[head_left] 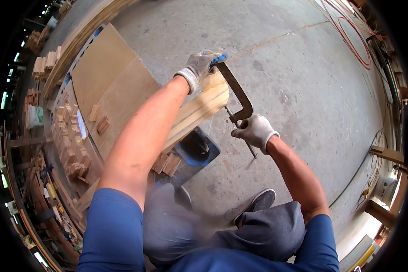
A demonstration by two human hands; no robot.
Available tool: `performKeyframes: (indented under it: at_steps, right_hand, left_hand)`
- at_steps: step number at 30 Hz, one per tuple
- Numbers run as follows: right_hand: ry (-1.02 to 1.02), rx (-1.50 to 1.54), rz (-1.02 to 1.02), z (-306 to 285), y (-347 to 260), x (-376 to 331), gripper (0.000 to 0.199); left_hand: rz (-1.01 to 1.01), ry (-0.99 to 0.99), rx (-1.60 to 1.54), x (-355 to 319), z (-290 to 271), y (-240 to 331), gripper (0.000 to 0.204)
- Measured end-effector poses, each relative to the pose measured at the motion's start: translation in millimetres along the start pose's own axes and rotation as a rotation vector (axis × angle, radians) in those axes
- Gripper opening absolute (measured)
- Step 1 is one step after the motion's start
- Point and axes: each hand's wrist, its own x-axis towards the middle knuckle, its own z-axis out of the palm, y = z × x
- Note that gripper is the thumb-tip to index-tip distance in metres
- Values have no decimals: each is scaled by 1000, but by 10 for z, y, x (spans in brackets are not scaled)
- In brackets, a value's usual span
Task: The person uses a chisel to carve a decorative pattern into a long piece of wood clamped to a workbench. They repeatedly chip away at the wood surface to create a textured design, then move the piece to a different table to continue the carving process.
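C-clamp (234, 86) held at frame centre, by wooden boards' (204, 103) end — upper end gripped by curled left hand (202, 65), arm outstretched; lower end grasped by nearly closed right hand (257, 131), forearm angled up-left.

Over to the right I can see a looped red hose (346, 37) on the concrete floor (299, 90) and a white bucket (386, 189), while across on the left are long boards (79, 40), stacked short wooden blocks (44, 66) and a pale tub (35, 116).
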Motion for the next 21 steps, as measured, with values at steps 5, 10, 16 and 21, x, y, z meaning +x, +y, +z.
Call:
performKeyframes:
  at_steps: [5,10,16,21]
  right_hand:
    - [-4,40,-13,143,52,46,36]
    - [-83,421,-57,216,167,43,35]
    - [12,128,19,27,-5,-24,38]
    - [-59,110,23,-3,-34,-41,37]
  left_hand:
    - [-48,15,201,51,26,20,18]
    - [-19,-48,194,102,10,-25,17]
    - [-30,10,105,36,-12,25,16]
    - [22,28,56,44,25,-7,23]
